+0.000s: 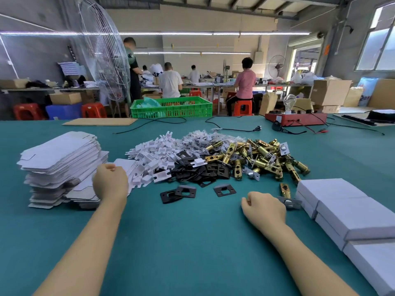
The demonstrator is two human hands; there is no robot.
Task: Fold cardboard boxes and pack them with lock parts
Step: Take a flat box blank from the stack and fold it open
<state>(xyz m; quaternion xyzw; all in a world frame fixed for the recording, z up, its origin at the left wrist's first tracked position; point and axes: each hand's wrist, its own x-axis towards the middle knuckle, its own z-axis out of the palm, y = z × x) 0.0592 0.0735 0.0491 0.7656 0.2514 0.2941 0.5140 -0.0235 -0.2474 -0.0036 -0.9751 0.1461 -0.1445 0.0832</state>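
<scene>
**Both hands on the table before the piled lock parts**

The left hand (110, 181) is a loose fist, its grip curled in with the fingers pressed together; it lies against the low flat box blanks (85, 192) beside the tall stack of blanks (62, 159), and whether it pinches one of them cannot be told. The right hand (264, 207) rests knuckles-up on the table (192, 242), fingers curled and holding nothing, just beside one brass latch (285, 191) whose silver faceplate lies at the knuckles.

Between the two forearms the green surface lies open down to the near edge. Three black strike plates (224, 190) lie apart from the main heap, two of them overlapping, in the gap ahead of the hands.

Beyond them, left to right, run a heap of white card inserts (154, 154), a heap of black plates (198, 169), small clear bags (196, 139) behind, and a heap of brass latches (267, 157); none can be counted. At the right edge stand closed white boxes (342, 208), at least five, stacked two high.

Farther back lie a brown card sheet (99, 121), black cables, a red device (296, 118) bearing a clear bulb, and a green crate (171, 107). The workshop behind holds benches, red stools, fans and seated and standing workers.
</scene>
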